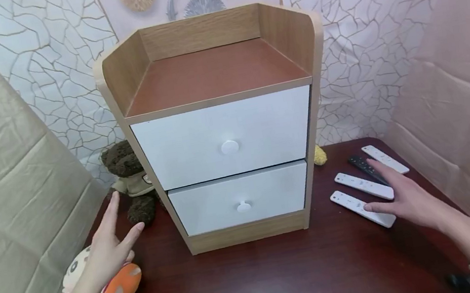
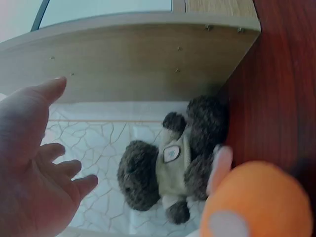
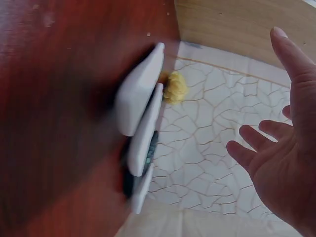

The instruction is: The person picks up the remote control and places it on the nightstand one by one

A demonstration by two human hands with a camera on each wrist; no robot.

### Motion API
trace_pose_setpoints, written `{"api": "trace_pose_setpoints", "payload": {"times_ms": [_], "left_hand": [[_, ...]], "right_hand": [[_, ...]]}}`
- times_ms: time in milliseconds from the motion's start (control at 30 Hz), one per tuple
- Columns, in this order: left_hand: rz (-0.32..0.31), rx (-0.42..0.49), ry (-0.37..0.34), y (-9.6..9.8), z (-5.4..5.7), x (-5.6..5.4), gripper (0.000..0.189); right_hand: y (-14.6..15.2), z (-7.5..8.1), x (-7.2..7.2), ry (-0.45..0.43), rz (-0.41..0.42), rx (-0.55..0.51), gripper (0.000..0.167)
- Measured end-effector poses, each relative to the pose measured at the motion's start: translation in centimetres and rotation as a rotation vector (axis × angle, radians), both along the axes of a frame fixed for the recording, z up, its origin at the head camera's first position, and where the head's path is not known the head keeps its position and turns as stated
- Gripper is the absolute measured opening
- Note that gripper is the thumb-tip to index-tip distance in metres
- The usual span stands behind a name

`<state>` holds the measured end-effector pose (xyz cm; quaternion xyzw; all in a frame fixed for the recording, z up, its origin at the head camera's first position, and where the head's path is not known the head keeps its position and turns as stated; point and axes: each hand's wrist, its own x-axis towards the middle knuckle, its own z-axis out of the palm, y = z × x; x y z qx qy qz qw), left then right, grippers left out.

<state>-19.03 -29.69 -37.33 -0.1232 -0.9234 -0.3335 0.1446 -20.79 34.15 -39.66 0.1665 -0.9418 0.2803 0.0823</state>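
My left hand (image 1: 106,251) hangs with fingers spread and nothing in it, over a plush doll (image 1: 74,269) with an orange part (image 1: 123,285). Beyond its fingertips sits a dark brown teddy bear (image 1: 132,180) in a light shirt, beside the cabinet. On the other side my right hand (image 1: 404,196) is likewise spread and holds nothing. Below and about it lie white remote controls (image 1: 360,207) and a black remote control (image 1: 365,168), fanned out on the table. Between the hands stands a wooden cabinet (image 1: 249,236) with two closed white drawers (image 1: 189,148), each with a round knob (image 1: 230,147).
A yellow object (image 1: 319,155) peeks out behind the cabinet's right side. The cabinet's brown top shelf (image 1: 214,73) has raised sides and back. Beige cloth walls (image 1: 4,178) flank the dark red table (image 1: 238,284), and a crack-patterned wall covering (image 1: 350,56) hangs behind.
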Motion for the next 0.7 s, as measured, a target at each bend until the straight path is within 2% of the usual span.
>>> {"api": "trace_pose_setpoints", "payload": {"times_ms": [167, 233, 367, 533, 700], "left_hand": [[-0.074, 0.149, 0.100, 1.3, -0.7, -0.4, 0.090], [-0.103, 0.189, 0.149, 1.8, -0.8, -0.6, 0.091], [-0.147, 0.261, 0.186, 2.9, -0.6, -0.7, 0.093], [-0.168, 0.294, 0.227, 4.3, -0.1, -0.9, 0.092], [-0.191, 0.318, 0.234, 5.5, 0.1, -1.2, 0.087]], "right_hand": [[0.7, -1.6, 0.3, 0.043, -0.025, -0.027, 0.106], [1.1, -2.2, 0.3, 0.072, -0.025, -0.037, 0.101], [1.7, -3.2, 0.5, 0.083, -0.030, -0.071, 0.094], [2.2, -4.2, 0.7, -0.016, -0.056, -0.104, 0.091], [2.8, -5.1, 0.8, -0.110, -0.083, -0.115, 0.089]]}}
